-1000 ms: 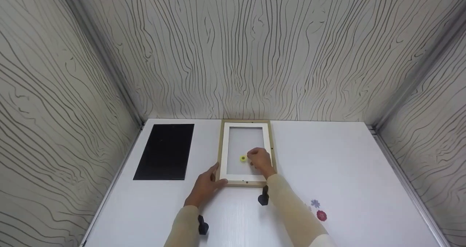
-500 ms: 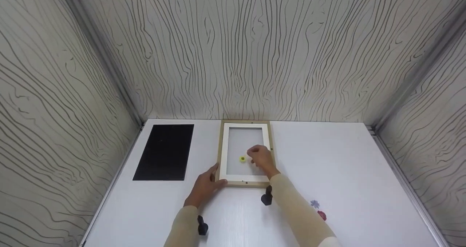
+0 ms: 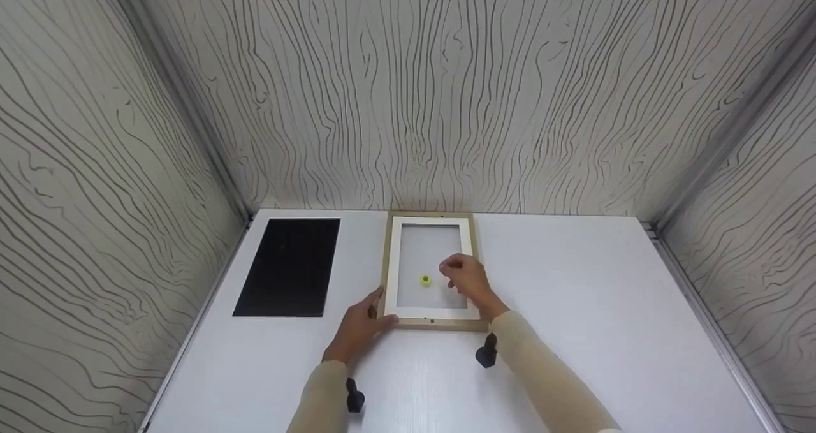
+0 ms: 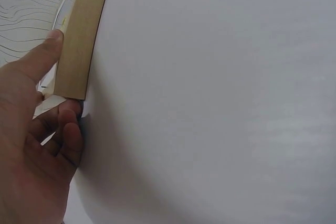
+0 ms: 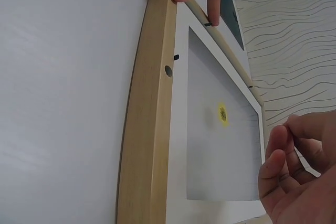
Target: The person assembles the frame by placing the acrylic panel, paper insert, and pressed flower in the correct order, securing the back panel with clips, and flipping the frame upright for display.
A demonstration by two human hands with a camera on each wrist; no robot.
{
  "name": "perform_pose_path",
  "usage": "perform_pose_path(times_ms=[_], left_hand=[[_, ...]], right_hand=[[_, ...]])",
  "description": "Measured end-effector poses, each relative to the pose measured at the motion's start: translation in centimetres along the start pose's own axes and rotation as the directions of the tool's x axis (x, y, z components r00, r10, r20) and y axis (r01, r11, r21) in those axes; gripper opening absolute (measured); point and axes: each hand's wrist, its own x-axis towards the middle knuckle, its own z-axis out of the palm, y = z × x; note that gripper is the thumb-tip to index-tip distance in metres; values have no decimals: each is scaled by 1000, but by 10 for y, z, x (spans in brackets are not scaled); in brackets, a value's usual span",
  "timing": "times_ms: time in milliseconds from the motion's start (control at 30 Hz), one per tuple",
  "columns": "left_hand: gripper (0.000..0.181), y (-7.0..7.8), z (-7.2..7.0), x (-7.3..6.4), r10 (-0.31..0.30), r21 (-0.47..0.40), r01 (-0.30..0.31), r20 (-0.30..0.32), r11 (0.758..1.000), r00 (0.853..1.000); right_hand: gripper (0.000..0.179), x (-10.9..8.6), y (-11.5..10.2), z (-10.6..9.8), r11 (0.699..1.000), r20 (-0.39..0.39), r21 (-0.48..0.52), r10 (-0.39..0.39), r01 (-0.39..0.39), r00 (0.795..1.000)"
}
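Note:
In the head view a wooden picture frame (image 3: 384, 254) with a white inner border lies at the table's far edge. A small yellow flower (image 3: 425, 280) with a dark centre rests on the pale sheet inside it. My left hand (image 3: 356, 331) grips the near left corner, thumb on the front bar and fingers along the left side. My right hand (image 3: 468, 277) hovers over the frame's right part, right of the flower. Its thumb and index tips (image 5: 287, 125) meet in the right wrist view; I see nothing between them.
A flat black panel (image 3: 287, 267) lies left of the frame on the white table (image 3: 586, 280). Wood-grain patterned walls (image 3: 414, 101) stand at the back and both sides. Black wrist mounts (image 3: 486, 351) hang by the sleeves.
My right hand has drawn back to the right, away from the yellow flower. Its forearm now covers the blue and red flowers on the table. My left hand stays put.

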Motion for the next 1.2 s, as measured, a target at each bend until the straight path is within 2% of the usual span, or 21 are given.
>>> perform_pose_path(times_ms=[133, 533, 767, 1200], left_hand=[[87, 0, 0, 1, 11, 0, -11, 2, 1000, 1000], [87, 1, 0, -1, -6, -20, 6, 5, 1000, 1000], [85, 0, 0, -2, -18, 8, 18, 8, 1000, 1000], [84, -1, 1, -2, -25, -24, 25, 5, 999, 1000]], right_hand=[[14, -6, 2, -9, 1000, -3, -1, -11, 11, 1000], [12, -25, 13, -33, 999, -15, -6, -33, 33, 999], [11, -35, 23, -50, 998, -43, 5, -65, 65, 997], [17, -55, 46, -82, 999, -75, 18, -28, 30, 997]])
